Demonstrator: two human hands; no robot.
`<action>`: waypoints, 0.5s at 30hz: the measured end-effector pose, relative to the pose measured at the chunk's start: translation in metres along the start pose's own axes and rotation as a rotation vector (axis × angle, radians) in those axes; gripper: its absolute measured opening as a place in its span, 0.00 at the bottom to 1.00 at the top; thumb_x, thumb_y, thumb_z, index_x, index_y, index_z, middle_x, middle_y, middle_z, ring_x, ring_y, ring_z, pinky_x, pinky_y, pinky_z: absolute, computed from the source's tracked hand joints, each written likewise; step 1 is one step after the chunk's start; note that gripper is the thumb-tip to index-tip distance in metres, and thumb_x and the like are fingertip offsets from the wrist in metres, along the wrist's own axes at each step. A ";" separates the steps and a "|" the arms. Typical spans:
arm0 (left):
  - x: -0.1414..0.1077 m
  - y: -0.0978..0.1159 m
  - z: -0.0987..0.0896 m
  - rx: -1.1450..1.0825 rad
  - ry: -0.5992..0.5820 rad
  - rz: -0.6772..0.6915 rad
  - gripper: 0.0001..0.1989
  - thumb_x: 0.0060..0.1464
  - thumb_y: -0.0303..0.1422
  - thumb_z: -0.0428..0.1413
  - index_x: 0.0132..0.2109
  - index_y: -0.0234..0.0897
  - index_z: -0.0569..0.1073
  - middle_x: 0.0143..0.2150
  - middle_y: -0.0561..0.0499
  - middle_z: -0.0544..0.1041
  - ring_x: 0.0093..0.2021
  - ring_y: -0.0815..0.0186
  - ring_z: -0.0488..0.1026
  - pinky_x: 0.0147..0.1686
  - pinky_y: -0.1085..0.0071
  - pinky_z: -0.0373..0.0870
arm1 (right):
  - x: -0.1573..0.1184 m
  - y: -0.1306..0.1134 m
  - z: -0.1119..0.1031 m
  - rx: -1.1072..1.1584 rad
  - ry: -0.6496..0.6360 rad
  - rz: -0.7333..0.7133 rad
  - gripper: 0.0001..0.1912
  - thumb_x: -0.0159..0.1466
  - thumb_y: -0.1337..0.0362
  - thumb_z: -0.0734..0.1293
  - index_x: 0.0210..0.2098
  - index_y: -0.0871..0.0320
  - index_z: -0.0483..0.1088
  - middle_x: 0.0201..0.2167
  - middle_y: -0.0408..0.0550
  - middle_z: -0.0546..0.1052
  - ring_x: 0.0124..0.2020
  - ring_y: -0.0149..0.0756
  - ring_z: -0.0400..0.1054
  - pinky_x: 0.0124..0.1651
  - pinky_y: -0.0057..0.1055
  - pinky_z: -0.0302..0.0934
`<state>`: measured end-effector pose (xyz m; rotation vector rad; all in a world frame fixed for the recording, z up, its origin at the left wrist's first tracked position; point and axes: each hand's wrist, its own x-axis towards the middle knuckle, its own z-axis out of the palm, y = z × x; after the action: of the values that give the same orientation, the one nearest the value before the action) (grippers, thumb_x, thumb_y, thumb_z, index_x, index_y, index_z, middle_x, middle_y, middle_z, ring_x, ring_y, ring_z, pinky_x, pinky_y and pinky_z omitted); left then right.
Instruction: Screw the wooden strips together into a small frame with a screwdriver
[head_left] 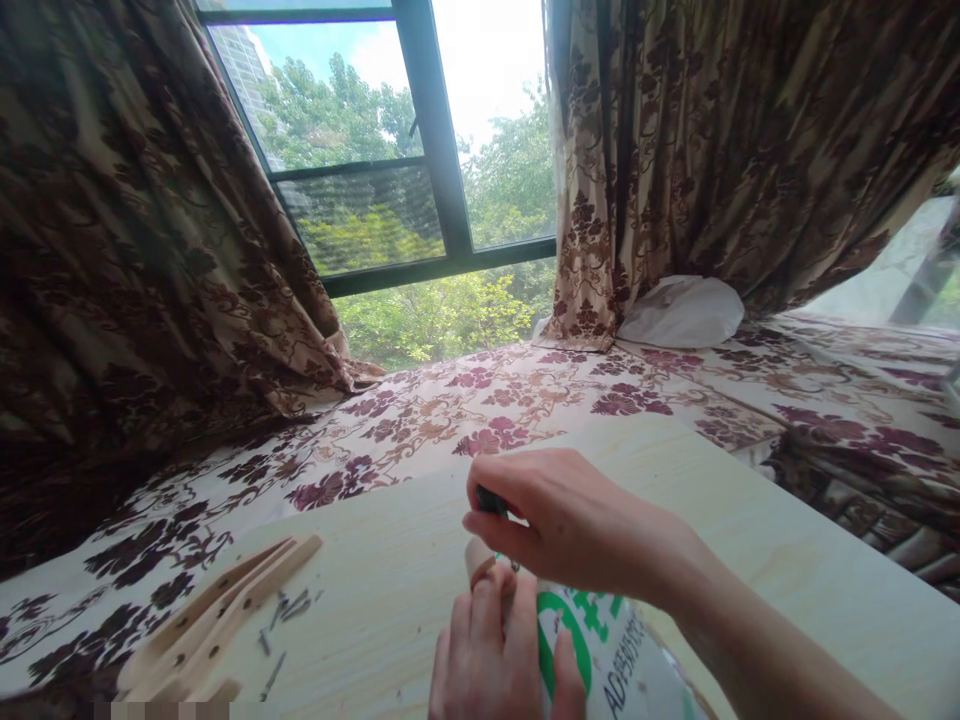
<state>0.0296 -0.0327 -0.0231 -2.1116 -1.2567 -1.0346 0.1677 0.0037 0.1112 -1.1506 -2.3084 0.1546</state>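
Screws: four at least, loose on the board (pixel 390 570), and here they are, the screws (pixel 298 606) lying just beside the slats.
Slats: two at the very least, pale slats (pixel 262 592) with dark holes, overlapping at the board's left; the pile hides the full number.
Hands at work: two, close together, right above left!
Bag: one, a white bag (pixel 686 312) slumped by the right curtain (pixel 585 240); its contents, I can't tell.
Packet: one, a white packet (pixel 634 665) with green print and black lettering, on the board just right of the left fingers; what's inside doesn't show.
Right hand: curled tight, the right hand (pixel 574 515) wraps a dark handle (pixel 491 500), thumb and forefinger pinching it; its lower end is hidden.
Left hand: fingers bunched, thumb apart, the left hand (pixel 491 650) touches a wood piece (pixel 478 558); gripping or just pressing, I can't tell.
Wood piece: right below the handle, over the board, its rounded end poking past the left fingertips.
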 end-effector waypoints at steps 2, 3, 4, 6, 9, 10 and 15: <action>0.000 0.000 0.000 -0.004 -0.010 -0.003 0.15 0.53 0.32 0.51 0.49 0.41 0.71 0.50 0.46 0.74 0.43 0.58 0.70 0.36 0.64 0.66 | 0.001 0.000 0.002 -0.029 0.015 0.026 0.07 0.64 0.63 0.61 0.30 0.57 0.64 0.25 0.42 0.73 0.25 0.29 0.59 0.29 0.27 0.48; 0.000 0.001 0.000 -0.002 -0.004 -0.006 0.15 0.53 0.31 0.51 0.49 0.41 0.71 0.50 0.47 0.74 0.43 0.57 0.70 0.35 0.64 0.66 | 0.002 0.002 0.004 -0.051 0.032 0.071 0.08 0.65 0.62 0.61 0.31 0.58 0.65 0.26 0.43 0.73 0.26 0.30 0.59 0.29 0.28 0.47; 0.001 0.001 0.000 -0.001 0.004 -0.006 0.15 0.53 0.31 0.51 0.49 0.41 0.71 0.49 0.47 0.74 0.42 0.57 0.70 0.35 0.63 0.66 | 0.004 0.004 0.006 -0.072 0.049 0.129 0.08 0.65 0.61 0.60 0.33 0.58 0.65 0.27 0.45 0.74 0.26 0.31 0.60 0.29 0.28 0.47; 0.001 0.001 0.000 0.001 0.024 -0.003 0.15 0.52 0.31 0.52 0.49 0.40 0.71 0.49 0.46 0.74 0.42 0.56 0.71 0.34 0.63 0.66 | 0.007 0.008 0.009 -0.101 0.071 0.244 0.11 0.66 0.59 0.59 0.37 0.60 0.66 0.28 0.48 0.75 0.26 0.33 0.61 0.29 0.29 0.47; 0.001 0.000 0.001 -0.005 0.036 0.006 0.15 0.52 0.32 0.52 0.48 0.40 0.71 0.48 0.46 0.75 0.42 0.55 0.71 0.33 0.63 0.66 | 0.007 0.011 0.007 -0.094 0.067 0.263 0.11 0.66 0.58 0.60 0.38 0.60 0.67 0.29 0.49 0.75 0.28 0.34 0.63 0.30 0.30 0.48; 0.001 0.000 0.001 -0.005 0.036 0.006 0.15 0.52 0.32 0.52 0.48 0.40 0.71 0.48 0.46 0.75 0.42 0.55 0.71 0.34 0.63 0.66 | 0.005 0.010 0.005 -0.071 0.057 0.221 0.10 0.65 0.59 0.61 0.38 0.59 0.67 0.30 0.48 0.75 0.28 0.33 0.63 0.30 0.29 0.48; 0.001 0.000 -0.001 -0.023 -0.020 -0.012 0.15 0.54 0.32 0.51 0.49 0.41 0.71 0.50 0.47 0.74 0.43 0.57 0.70 0.37 0.63 0.67 | 0.000 0.001 0.000 0.033 0.001 0.026 0.06 0.62 0.63 0.63 0.29 0.57 0.64 0.25 0.41 0.72 0.25 0.28 0.58 0.29 0.26 0.48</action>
<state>0.0295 -0.0335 -0.0218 -2.1388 -1.2748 -1.0401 0.1691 0.0043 0.1108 -1.1646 -2.2825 0.2007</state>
